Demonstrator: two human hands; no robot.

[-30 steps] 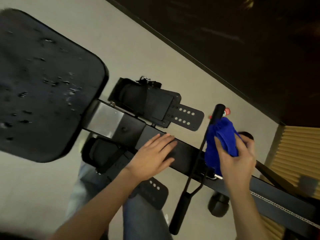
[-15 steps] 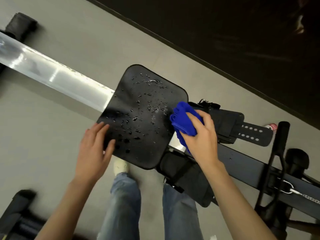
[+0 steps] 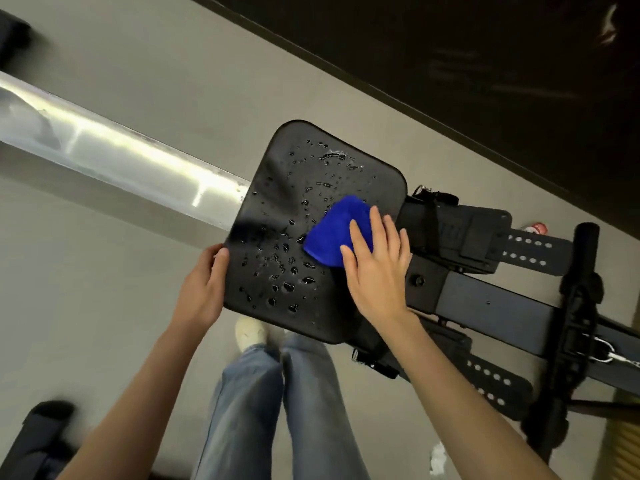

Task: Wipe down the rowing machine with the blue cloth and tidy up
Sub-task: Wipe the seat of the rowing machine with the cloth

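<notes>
The black seat of the rowing machine sits in the middle of the frame, and many water drops lie on its top. The blue cloth lies bunched on the right part of the seat, near its right edge. The right hand lies flat on the cloth with the fingers straight and a little spread; the fingertips press on the cloth and the palm reaches over the seat's right edge. The left hand holds the left edge of the seat: the thumb lies against the edge and the fingers curl under it, so they are hidden. A shiny metal rail runs from the upper left of the frame and goes under the seat. To the right of the seat the dark beam goes on toward the right edge, with a black footrest above it and a strap with rows of holes; a second such strap lies below the beam. The black handle crosses the beam at the far right. Below the seat the person's jeans and one light shoe show over the grey floor. A dark wall fills the upper right. A blurred dark object sits in the lower left corner; I cannot tell what it is.
</notes>
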